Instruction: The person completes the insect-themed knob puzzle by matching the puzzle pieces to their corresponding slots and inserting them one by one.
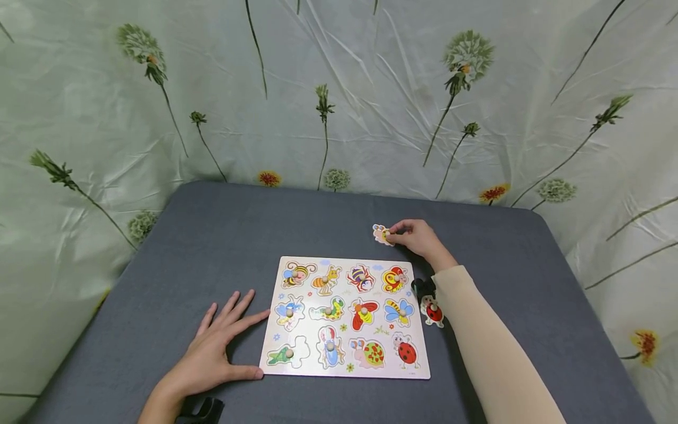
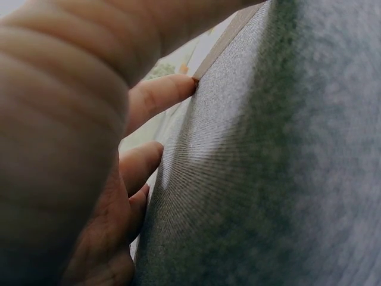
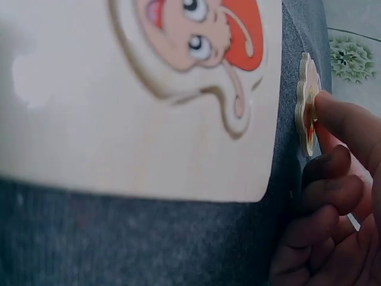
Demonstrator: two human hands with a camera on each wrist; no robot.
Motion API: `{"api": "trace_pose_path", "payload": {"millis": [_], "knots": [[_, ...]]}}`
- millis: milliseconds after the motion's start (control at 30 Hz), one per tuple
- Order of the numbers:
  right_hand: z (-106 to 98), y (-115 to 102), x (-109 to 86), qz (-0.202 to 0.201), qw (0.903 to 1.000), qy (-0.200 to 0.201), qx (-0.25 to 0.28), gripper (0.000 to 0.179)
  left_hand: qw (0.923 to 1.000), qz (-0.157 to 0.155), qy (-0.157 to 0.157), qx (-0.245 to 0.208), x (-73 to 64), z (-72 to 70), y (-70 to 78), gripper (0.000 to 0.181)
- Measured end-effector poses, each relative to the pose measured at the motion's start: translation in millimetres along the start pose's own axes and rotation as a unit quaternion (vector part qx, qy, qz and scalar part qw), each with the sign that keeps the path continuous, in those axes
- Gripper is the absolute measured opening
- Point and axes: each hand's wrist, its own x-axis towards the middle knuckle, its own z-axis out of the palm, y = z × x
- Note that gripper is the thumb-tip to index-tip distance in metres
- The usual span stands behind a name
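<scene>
A wooden peg puzzle board (image 1: 341, 318) with pictures of insects lies flat on the table. Beyond its top right corner my right hand (image 1: 418, 237) pinches the small knob of a snail puzzle piece (image 1: 379, 233); the piece's scalloped edge (image 3: 302, 101) shows in the right wrist view. Whether it touches the cloth, I cannot tell. My left hand (image 1: 219, 344) lies spread at the board's left side, with thumb and index finger touching its edge. A ladybug piece (image 1: 433, 312) lies just right of the board, partly beside my right sleeve. The snail recess (image 1: 368, 353) and ladybug recess (image 1: 406, 351) hold no pieces.
Several knobbed pieces sit in the other recesses, among them a spider (image 1: 361, 278) and a red-winged bug (image 1: 364, 313). Dark grey cloth (image 1: 238, 229) covers the table. A flower-patterned curtain (image 1: 339, 88) hangs behind its far edge.
</scene>
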Motion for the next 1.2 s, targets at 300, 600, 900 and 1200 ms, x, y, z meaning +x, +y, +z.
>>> {"api": "trace_pose_path", "payload": {"millis": [300,600,900,1200], "knots": [[0.1,-0.8,-0.7,0.009,0.9998,0.015,0.002,0.032,1.0000,0.002,0.002,0.005,-0.5,0.1,1.4,0.104],[5.5,-3.7,0.0,0.010,0.9988,0.045,-0.017,0.030,1.0000,-0.004,-0.002,0.006,0.1,-0.9,3.7,0.104],[7.1,-6.8,-1.3,0.001,0.9976,0.052,-0.046,0.026,0.9999,-0.006,-0.007,0.007,1.9,0.5,4.9,0.103],[5.1,-10.0,-4.4,0.000,0.9967,0.043,-0.069,0.025,0.9999,-0.007,-0.004,0.006,0.9,0.0,3.3,0.103]]}}
